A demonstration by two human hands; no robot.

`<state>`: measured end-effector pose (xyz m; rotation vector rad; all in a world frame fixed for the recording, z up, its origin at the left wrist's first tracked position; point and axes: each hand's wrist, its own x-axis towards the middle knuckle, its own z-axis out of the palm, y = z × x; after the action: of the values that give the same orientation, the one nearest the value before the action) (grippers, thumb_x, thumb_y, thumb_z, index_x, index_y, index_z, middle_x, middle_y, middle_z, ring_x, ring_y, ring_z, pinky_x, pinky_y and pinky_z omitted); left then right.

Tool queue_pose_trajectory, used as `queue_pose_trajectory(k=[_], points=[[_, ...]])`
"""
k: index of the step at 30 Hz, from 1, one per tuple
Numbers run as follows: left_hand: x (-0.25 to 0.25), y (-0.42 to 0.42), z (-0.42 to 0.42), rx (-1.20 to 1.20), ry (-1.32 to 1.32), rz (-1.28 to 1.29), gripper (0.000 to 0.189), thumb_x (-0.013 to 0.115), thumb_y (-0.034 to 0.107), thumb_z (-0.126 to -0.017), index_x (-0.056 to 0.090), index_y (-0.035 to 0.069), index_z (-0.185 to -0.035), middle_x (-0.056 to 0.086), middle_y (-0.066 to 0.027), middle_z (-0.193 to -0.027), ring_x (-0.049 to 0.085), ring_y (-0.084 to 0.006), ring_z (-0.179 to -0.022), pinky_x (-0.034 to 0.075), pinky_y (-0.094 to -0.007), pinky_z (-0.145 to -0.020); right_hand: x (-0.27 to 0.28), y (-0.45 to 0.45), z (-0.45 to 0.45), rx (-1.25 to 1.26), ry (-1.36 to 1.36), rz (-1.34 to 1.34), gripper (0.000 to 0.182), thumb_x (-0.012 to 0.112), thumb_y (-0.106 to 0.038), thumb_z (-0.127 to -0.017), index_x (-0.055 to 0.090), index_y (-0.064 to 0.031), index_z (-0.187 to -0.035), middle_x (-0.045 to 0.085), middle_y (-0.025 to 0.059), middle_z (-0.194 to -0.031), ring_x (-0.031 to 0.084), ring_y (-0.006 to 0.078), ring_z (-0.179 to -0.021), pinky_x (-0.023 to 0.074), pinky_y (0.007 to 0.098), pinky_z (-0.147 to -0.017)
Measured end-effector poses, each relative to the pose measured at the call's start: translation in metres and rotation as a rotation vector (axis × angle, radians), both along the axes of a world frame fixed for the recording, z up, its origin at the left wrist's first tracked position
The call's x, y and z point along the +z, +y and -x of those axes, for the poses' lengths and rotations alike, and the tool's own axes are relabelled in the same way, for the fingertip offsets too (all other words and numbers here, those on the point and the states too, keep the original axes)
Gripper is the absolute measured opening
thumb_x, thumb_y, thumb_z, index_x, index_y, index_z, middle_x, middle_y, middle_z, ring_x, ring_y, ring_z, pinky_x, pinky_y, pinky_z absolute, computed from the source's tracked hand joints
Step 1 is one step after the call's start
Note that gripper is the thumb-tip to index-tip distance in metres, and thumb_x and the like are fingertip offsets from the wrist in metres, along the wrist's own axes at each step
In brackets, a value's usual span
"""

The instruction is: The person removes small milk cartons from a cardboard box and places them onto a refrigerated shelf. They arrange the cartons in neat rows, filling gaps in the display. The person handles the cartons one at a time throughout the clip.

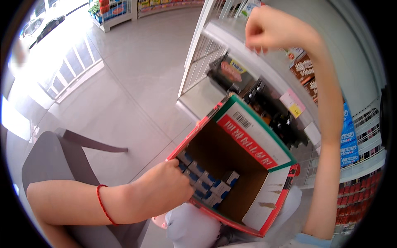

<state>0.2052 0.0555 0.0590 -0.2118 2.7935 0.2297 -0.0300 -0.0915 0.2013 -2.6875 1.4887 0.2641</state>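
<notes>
An open cardboard box (280, 203) with red edges and a green-bordered flap tilts before me, above my lap. Several small white-and-blue cartons (220, 188) lie along one side inside it. My left hand (167, 189), with a red cord at the wrist, is closed over the box's near-left edge; its fingertips are hidden. Raised over the upper shelf (226, 35) of a white rack, my right hand (263, 31) is curled and somewhat blurred; whether it holds anything cannot be made out.
Dark packages (235, 71) stand on the lower shelf, behind the box. Brown and blue packs (349, 139) line the rack at the right. A grey plastic stool or chair (46, 158) is at the lower left. Further off on the tiled floor stands a white wire display (116, 15).
</notes>
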Motion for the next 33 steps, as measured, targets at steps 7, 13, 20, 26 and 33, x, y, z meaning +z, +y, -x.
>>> queue_pose_trajectory(k=[7, 13, 20, 26, 33], points=[[0.009, 0.007, 0.0, -0.004, -0.054, 0.047, 0.004, 0.058, 0.007, -0.069, 0.061, 0.004, -0.069, 0.061, -0.0057, -0.074, 0.058, -0.0197, -0.076, 0.043, -0.0264, -0.075, -0.148, 0.116, -0.081, 0.373, 0.553, -0.799, 0.032, 0.064, -0.032, -0.078, 0.066, -0.0021, -0.089, 0.066, 0.0153, -0.085, 0.065, 0.029, -0.083, 0.0523, 0.0383, -0.072], [0.008, 0.001, 0.01, -0.018, -0.053, 0.041, 0.003, 0.058, 0.005, -0.068, 0.06, 0.003, -0.069, 0.06, -0.0066, -0.074, 0.058, -0.0205, -0.077, 0.044, -0.0265, -0.076, -0.353, 0.086, -0.059, 0.019, 0.186, -0.666, 0.053, 0.071, -0.044, -0.07, 0.063, -0.0093, -0.11, 0.061, 0.0097, -0.109, 0.06, 0.0253, -0.097, 0.051, 0.036, -0.077], [0.008, 0.001, 0.006, 0.002, -0.058, 0.015, 0.003, 0.059, 0.004, -0.069, 0.06, 0.002, -0.07, 0.061, -0.0079, -0.075, 0.058, -0.0212, -0.077, 0.044, -0.0273, -0.077, -0.446, 0.095, -0.013, -0.44, -0.64, -0.827, 0.067, 0.074, -0.047, -0.067, 0.058, -0.0059, -0.117, 0.055, 0.0158, -0.12, 0.057, 0.0262, -0.103, 0.0525, 0.0345, -0.076], [0.008, 0.002, 0.004, 0.005, -0.063, -0.007, 0.004, 0.058, 0.005, -0.071, 0.06, 0.002, -0.071, 0.061, -0.0079, -0.075, 0.059, -0.0215, -0.078, 0.044, -0.0279, -0.077, -0.475, 0.083, 0.021, -0.526, -0.663, -0.977, 0.071, 0.075, -0.049, -0.065, 0.057, -0.0027, -0.116, 0.056, 0.0176, -0.119, 0.058, 0.0257, -0.101, 0.0508, 0.0356, -0.078], [-0.001, -0.002, 0.003, -0.049, -0.051, 0.001, 0.004, 0.056, 0.007, -0.073, 0.059, 0.005, -0.069, 0.061, -0.006, -0.073, 0.059, -0.0219, -0.075, 0.044, -0.0285, -0.075, -0.478, 0.074, -0.004, -0.149, -0.058, -0.486, 0.045, 0.073, -0.036, -0.062, 0.067, -0.0028, -0.092, 0.067, 0.0161, -0.09, 0.065, 0.0284, -0.084, 0.0528, 0.0371, -0.075]])
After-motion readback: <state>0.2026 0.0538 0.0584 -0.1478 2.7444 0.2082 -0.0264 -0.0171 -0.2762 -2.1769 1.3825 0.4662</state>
